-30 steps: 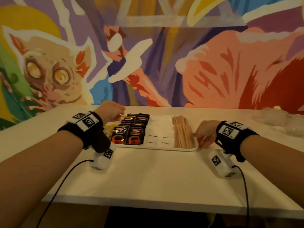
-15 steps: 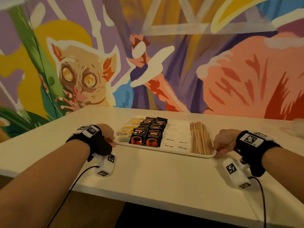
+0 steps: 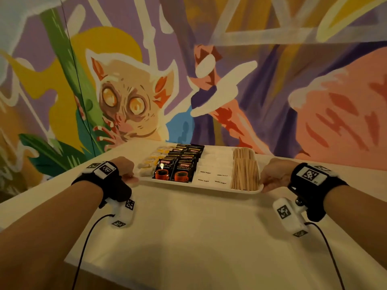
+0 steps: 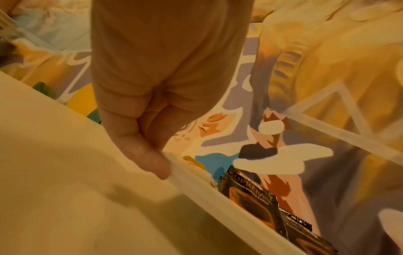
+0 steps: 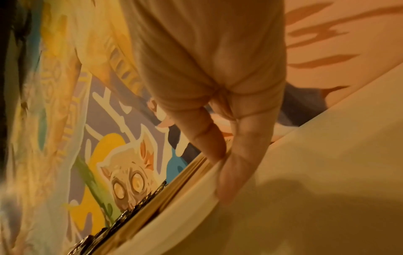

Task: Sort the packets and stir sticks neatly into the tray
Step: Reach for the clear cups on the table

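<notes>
A white tray (image 3: 201, 186) lies across the far middle of the table. From left to right it holds rows of pale yellow packets (image 3: 150, 164), black coffee packets (image 3: 176, 171), white sugar packets (image 3: 213, 175) and wooden stir sticks (image 3: 244, 170). My left hand (image 3: 130, 177) grips the tray's near left corner. My right hand (image 3: 265, 183) grips the near right corner. In the left wrist view the fingers (image 4: 152, 160) curl on the rim (image 4: 218, 191) beside a coffee packet (image 4: 246, 186). In the right wrist view the fingers (image 5: 231, 172) pinch the rim (image 5: 174, 215) beside the sticks (image 5: 189, 174). I cannot tell whether the tray is lifted.
The white table (image 3: 188, 237) stretches bare between me and the tray, with its front edge close below my forearms. A painted mural wall (image 3: 230, 80) stands right behind the tray. The table's left edge runs near my left arm. Cables hang from both wrist cameras.
My left hand came off the packets and took the tray's left corner. My right hand closed on the right corner. The view swung left and closer to the tray.
</notes>
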Demonstrator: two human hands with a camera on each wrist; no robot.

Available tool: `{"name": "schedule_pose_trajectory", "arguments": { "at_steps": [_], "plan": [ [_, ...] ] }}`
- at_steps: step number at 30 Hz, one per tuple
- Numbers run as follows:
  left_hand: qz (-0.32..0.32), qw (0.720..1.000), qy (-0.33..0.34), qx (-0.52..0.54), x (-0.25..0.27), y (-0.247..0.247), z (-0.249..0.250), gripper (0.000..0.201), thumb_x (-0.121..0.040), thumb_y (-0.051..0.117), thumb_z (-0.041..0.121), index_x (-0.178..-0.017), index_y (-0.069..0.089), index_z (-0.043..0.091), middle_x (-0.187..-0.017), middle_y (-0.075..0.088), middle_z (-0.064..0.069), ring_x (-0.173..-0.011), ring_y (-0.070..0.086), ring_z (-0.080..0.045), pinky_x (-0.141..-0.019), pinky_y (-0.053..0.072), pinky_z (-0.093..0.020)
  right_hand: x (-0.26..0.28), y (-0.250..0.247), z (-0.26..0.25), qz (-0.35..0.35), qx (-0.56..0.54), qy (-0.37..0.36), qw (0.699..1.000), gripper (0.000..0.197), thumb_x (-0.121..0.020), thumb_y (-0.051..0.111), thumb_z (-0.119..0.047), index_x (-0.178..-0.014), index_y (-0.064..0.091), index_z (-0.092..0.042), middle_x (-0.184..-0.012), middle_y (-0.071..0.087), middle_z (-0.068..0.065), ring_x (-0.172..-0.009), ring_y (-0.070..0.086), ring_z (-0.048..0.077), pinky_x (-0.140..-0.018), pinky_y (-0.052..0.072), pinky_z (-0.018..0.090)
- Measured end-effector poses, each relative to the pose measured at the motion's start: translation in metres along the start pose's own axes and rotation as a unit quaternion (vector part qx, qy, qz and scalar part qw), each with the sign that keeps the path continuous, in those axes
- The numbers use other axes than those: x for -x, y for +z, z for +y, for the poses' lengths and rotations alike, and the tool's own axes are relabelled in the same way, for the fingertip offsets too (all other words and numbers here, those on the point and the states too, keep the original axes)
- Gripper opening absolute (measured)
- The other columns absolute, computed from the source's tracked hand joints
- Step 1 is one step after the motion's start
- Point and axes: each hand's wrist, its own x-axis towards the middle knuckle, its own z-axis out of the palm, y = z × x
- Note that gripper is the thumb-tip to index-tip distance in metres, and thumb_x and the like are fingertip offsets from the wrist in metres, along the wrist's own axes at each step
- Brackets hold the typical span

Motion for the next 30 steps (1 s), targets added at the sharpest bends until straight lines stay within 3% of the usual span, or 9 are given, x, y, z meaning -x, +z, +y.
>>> {"name": "schedule_pose_trajectory", "arguments": {
  "at_steps": [3,5,6,8,11,13,15,22,30],
  "plan": [
    [0.017,0.945,0.074,-0.317,-0.013,-0.03,-0.018,0.054,-0.102,0.027,0.042,-0.079,0.058,0.004,-0.098,0.056,-0.017,-0.11,0.058,-0.03,-0.078,0.037,-0.029,-0.02,0.026,-0.034,-0.014,-0.003,-0.021,1.0,0.02,-0.086,0.044,0.019,-0.073,0.05,0.005,-0.075,0.056,0.017,-0.069,0.058,0.025,-0.044,0.053,0.028],
    [0.045,0.922,0.061,-0.381,-0.041,-0.05,-0.031,0.051,-0.102,0.026,0.042,-0.063,0.044,0.014,-0.092,0.05,-0.014,-0.112,0.058,-0.029,-0.072,0.034,-0.026,-0.036,0.046,-0.054,-0.023,-0.006,-0.035,0.999,0.023,-0.087,0.044,0.018,-0.071,0.05,0.002,-0.074,0.057,0.015,-0.068,0.058,0.023,-0.044,0.053,0.026],
    [0.027,0.945,0.016,-0.325,-0.049,-0.056,-0.033,0.048,-0.103,0.027,0.037,-0.061,0.036,0.015,-0.087,0.048,-0.011,-0.11,0.059,-0.029,-0.07,0.035,-0.025,-0.044,0.056,-0.063,-0.03,-0.01,-0.042,0.999,0.024,-0.086,0.043,0.018,-0.072,0.052,0.002,-0.074,0.058,0.014,-0.068,0.058,0.022,-0.044,0.053,0.026],
    [0.027,0.987,-0.027,-0.154,-0.069,-0.069,-0.038,0.037,-0.103,0.031,0.02,-0.068,0.037,0.012,-0.079,0.047,-0.01,-0.102,0.062,-0.029,-0.069,0.046,-0.03,-0.062,0.076,-0.081,-0.042,-0.019,-0.048,0.998,0.024,-0.086,0.042,0.018,-0.074,0.054,0.001,-0.077,0.06,0.014,-0.069,0.06,0.022,-0.045,0.054,0.026],
    [0.027,0.963,-0.028,-0.268,-0.092,-0.083,-0.056,0.047,-0.104,0.027,0.034,-0.065,0.042,0.011,-0.092,0.05,-0.01,-0.111,0.059,-0.026,-0.082,0.043,-0.031,-0.088,0.102,-0.102,-0.054,-0.023,-0.048,0.997,0.024,-0.086,0.04,0.019,-0.082,0.057,0.003,-0.087,0.062,0.015,-0.072,0.061,0.023,-0.045,0.054,0.025],
    [0.066,0.938,-0.06,-0.336,-0.094,-0.088,-0.056,0.04,-0.104,0.03,0.03,-0.098,0.061,0.005,-0.117,0.057,-0.014,-0.122,0.053,-0.023,-0.091,0.042,-0.027,-0.102,0.117,-0.113,-0.054,-0.021,-0.051,0.997,0.023,-0.085,0.041,0.019,-0.094,0.059,0.007,-0.098,0.064,0.018,-0.081,0.065,0.027,-0.054,0.057,0.03],
    [0.072,0.93,-0.04,-0.358,-0.103,-0.091,-0.063,0.038,-0.104,0.031,0.023,-0.128,0.051,0.002,-0.13,0.054,-0.011,-0.125,0.051,-0.022,-0.098,0.039,-0.024,-0.113,0.128,-0.122,-0.053,-0.018,-0.052,0.997,0.027,-0.084,0.042,0.02,-0.103,0.058,0.009,-0.11,0.063,0.022,-0.095,0.065,0.032,-0.066,0.057,0.037],
    [0.107,0.931,-0.006,-0.348,-0.122,-0.092,-0.073,0.048,-0.102,0.029,0.039,-0.13,0.051,0.006,-0.133,0.054,-0.006,-0.122,0.053,-0.021,-0.096,0.041,-0.025,-0.133,0.153,-0.128,-0.064,-0.048,-0.024,0.997,0.025,-0.084,0.04,0.024,-0.092,0.056,0.007,-0.082,0.06,0.02,-0.068,0.061,0.03,-0.035,0.05,0.029],
    [0.096,0.95,-0.012,-0.297,-0.137,-0.089,-0.068,0.046,-0.104,0.019,0.034,-0.137,0.043,0.012,-0.141,0.045,-0.008,-0.127,0.046,-0.023,-0.101,0.038,-0.031,-0.138,0.159,-0.128,-0.044,-0.022,-0.027,0.998,0.026,-0.084,0.043,0.022,-0.099,0.056,0.005,-0.082,0.057,0.016,-0.063,0.059,0.025,-0.032,0.046,0.023]
  ]
}}
